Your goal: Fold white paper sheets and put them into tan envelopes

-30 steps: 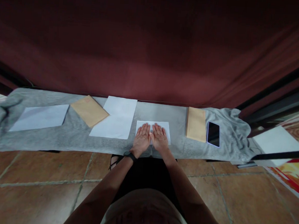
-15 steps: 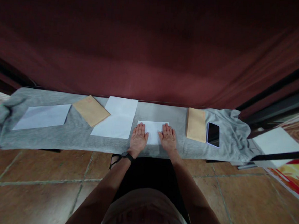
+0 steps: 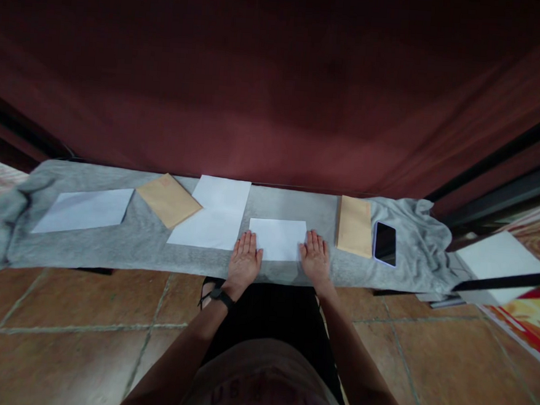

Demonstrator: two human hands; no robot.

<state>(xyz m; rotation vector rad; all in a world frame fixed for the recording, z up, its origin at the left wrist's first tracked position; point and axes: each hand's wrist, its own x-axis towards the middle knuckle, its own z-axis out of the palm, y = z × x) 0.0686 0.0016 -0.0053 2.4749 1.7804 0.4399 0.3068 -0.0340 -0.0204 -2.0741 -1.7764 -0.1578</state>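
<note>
A small white sheet of paper [image 3: 277, 240], possibly folded, lies flat on the grey cloth [image 3: 297, 203] in front of me. My left hand [image 3: 246, 257] rests palm down at its left edge, fingers stretched out and holding nothing. At the right edge, my right hand [image 3: 315, 256] also lies flat, its thumb near the paper and nothing in it. Just left of my left hand are larger white sheets [image 3: 215, 223]. A brown envelope [image 3: 168, 200] overlaps their left side. Right of my right hand is a stack of brown envelopes [image 3: 355, 227].
A phone [image 3: 385, 243] lies right of the envelope stack. Another white sheet [image 3: 84, 210] is at the far left. A dark red panel [image 3: 275, 135] rises behind the cloth-covered surface. White paper [image 3: 501, 262] and a colourful box [image 3: 532, 316] are at the lower right.
My hands have slid apart, the left one outward to the left and the right one to the right, uncovering more of the small white sheet. The view has shifted slightly.
</note>
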